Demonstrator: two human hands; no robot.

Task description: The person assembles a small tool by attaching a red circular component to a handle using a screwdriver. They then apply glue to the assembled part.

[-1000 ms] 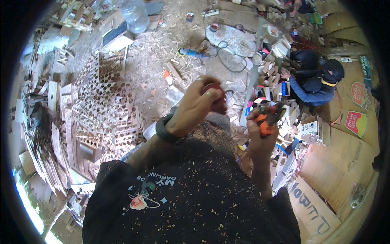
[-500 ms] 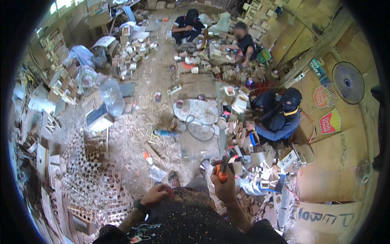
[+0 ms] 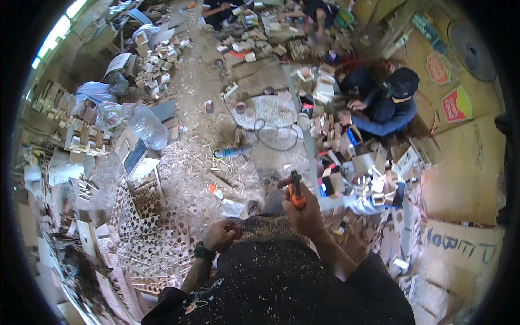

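My right hand point(image 3: 306, 218) is closed round the handle of an orange-handled hand tool point(image 3: 297, 200), its dark metal end pointing up and away from me. I cannot make out the tool's exact kind. My left hand point(image 3: 220, 236), at the lower middle, has its fingers curled together near my waist. A small dark reddish thing shows at its fingertips, mostly hidden by the fingers. Wood shavings cover my dark shirt point(image 3: 271, 281) and lap.
A coworker point(image 3: 387, 105) sits at the right among wood pieces. A blue power tool point(image 3: 230, 152) lies on the littered floor before a pale oval board point(image 3: 265, 112). Perforated wooden sheets point(image 3: 146, 227) pile up at left. A fan point(image 3: 471, 50) stands far right.
The view has tilted down and shifted, so the far coworkers sit higher in the picture. Both hands have risen slightly. The right hand still grips the orange-handled tool.
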